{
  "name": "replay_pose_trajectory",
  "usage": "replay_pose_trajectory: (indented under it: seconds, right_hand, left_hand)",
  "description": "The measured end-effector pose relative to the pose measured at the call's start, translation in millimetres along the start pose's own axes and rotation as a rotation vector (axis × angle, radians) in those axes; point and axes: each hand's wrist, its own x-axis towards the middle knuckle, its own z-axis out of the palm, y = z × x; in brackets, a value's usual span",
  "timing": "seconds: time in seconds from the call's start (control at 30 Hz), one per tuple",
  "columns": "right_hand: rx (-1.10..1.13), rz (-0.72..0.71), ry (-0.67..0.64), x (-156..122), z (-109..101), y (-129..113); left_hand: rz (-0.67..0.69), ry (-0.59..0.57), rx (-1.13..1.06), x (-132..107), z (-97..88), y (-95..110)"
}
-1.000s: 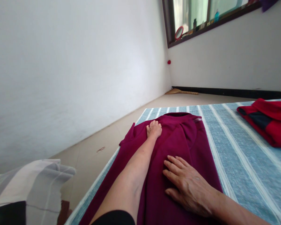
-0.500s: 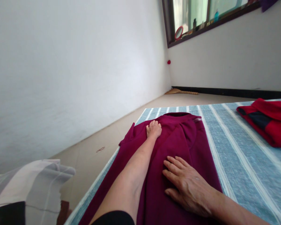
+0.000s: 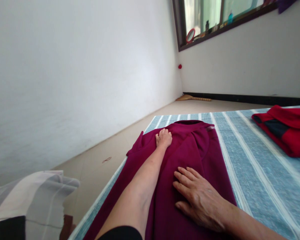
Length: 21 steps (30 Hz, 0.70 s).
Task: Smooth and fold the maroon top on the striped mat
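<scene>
A maroon long-sleeved top (image 3: pixel 187 153) lies on the blue-and-white striped cloth (image 3: pixel 250 140), its collar at the far end and one side folded over lengthwise. My left hand (image 3: pixel 164 138) reaches out to the upper part of the top, near the collar, and rests on the fabric with its fingers slightly bent. Closer to me, my right hand (image 3: pixel 202 200) lies palm down on the folded layer, its fingers stretched out and slightly apart. Neither hand has cloth visibly gathered in it. My left forearm hides part of the top.
A folded red and dark garment (image 3: pixel 290 130) lies on the striped cloth at right. Grey-and-white striped fabric (image 3: pixel 40 200) is at lower left. A small loop (image 3: pixel 106 160) and a broom (image 3: pixel 192 98) lie on the floor. A round mirror (image 3: pixel 190 35) stands on the windowsill.
Almost nothing differs. The whole view has shifted very slightly, while both hands keep their places on the maroon top.
</scene>
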Motion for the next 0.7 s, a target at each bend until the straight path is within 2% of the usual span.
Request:
replay_pose_trajectory:
  seconds: [0.7]
  right_hand:
    - [-0.006, 0.002, -0.012, 0.0, 1.3, 0.6]
  left_hand:
    - [0.000, -0.021, 0.018, 1.7, 1.8, -1.2]
